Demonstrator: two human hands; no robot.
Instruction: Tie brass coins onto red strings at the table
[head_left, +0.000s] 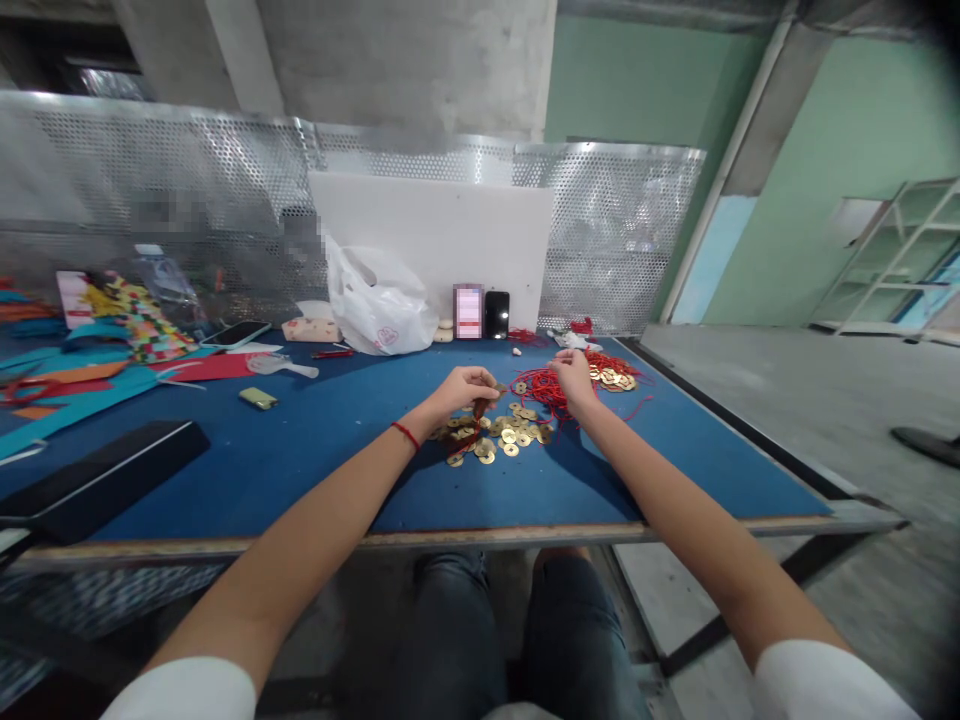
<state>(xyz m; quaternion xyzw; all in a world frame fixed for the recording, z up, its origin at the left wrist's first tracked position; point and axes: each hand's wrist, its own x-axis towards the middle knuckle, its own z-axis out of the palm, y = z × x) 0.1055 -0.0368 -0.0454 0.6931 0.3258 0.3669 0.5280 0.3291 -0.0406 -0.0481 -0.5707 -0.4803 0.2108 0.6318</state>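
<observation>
My left hand (pixel 461 392) is nearly closed, with the thumb and fingers pinched on a brass coin (pixel 498 387), and a short dark red tassel (pixel 477 418) hangs down from that grip. My right hand (pixel 574 380) is bunched, with the fingers curled downward just beside a tangle of red cord (pixel 541 390). Strands of cord run out from beneath it, but I cannot tell whether it has hold of them. Between and below my hands, a loose pile of brass coins (pixel 499 435) lies flat on the blue table (pixel 300 480), touching the tangle's near edge. A second, smaller heap of coins (pixel 611 377) sits among more red cord, further right. Straight ahead, a black phone (pixel 496 315) stands upright against a white board (pixel 431 240), with a white plastic bag (pixel 379 302) to its left.
</observation>
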